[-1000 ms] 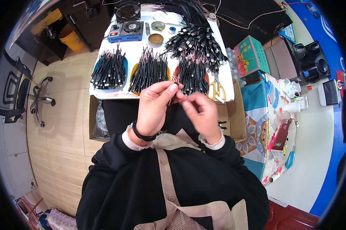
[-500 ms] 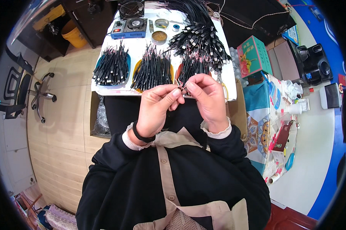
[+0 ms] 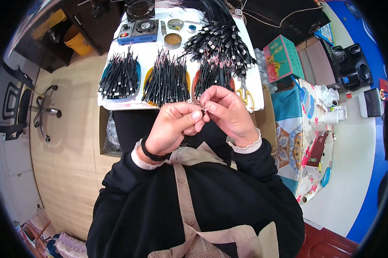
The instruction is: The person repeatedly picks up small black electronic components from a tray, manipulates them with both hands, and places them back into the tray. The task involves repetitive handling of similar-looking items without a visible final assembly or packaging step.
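In front of my chest, over my lap, both hands meet at the fingertips. My left hand (image 3: 172, 127) is closed, thumb pressed on the forefinger, pinching the end of a black cable (image 3: 204, 110). Thumb and fingers of my right hand (image 3: 228, 112) are closed on the thin wires at that same end. Most of the cable is hidden by the fingers. Just beyond my hands, bundles of short black cables with pinkish wire ends lie in a blue tray (image 3: 139, 81), a yellow tray (image 3: 147, 74) and an orange-red tray (image 3: 197, 79).
Yellow-handled scissors (image 3: 245, 95) lie by the table's right front edge. At the back stand a blue-sided device (image 3: 138, 38), a black fan (image 3: 140, 9), a round tin (image 3: 172, 40) and a small spool (image 3: 192, 28). A large pile of USB cables (image 3: 222, 45) covers the back right.
My hands have come slightly lower, closer to my body, and the right fingers have curled in over the wire ends. The scissors show more fully now. The view has shifted a little.
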